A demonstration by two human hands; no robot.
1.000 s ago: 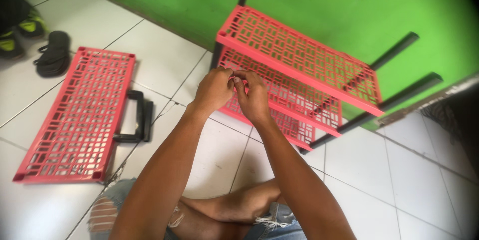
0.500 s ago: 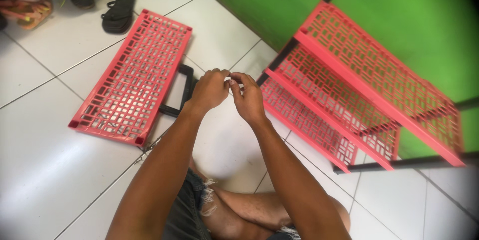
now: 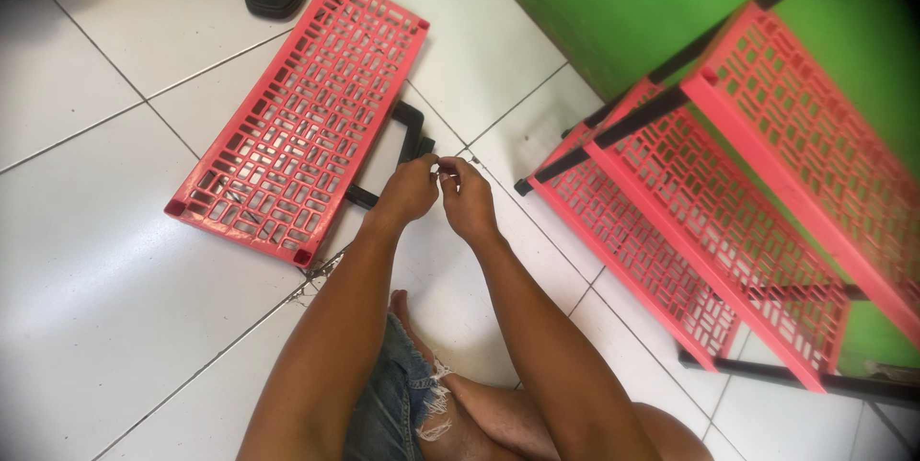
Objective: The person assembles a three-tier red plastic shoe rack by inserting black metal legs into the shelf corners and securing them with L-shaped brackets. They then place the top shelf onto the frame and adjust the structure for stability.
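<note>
Head view: left hand (image 3: 410, 191) and right hand (image 3: 467, 200) meet fingertip to fingertip above white tiled floor (image 3: 86, 298), both pinched narrow on tiny part (image 3: 447, 172), too small to identify. Loose red lattice shelf panel (image 3: 302, 121) lies flat just left, long axis diagonal, left hand nearer. Black bracket (image 3: 407, 135) beside panel. Red shelf rack (image 3: 728, 202) tilted at right

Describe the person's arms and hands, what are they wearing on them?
Both arms are bare up to the frame edge: no sleeves, gloves, watch or bracelet show. The left hand and right hand are bare too; any ring on the fingers is too small to tell. Frayed denim shorts show below.
</note>
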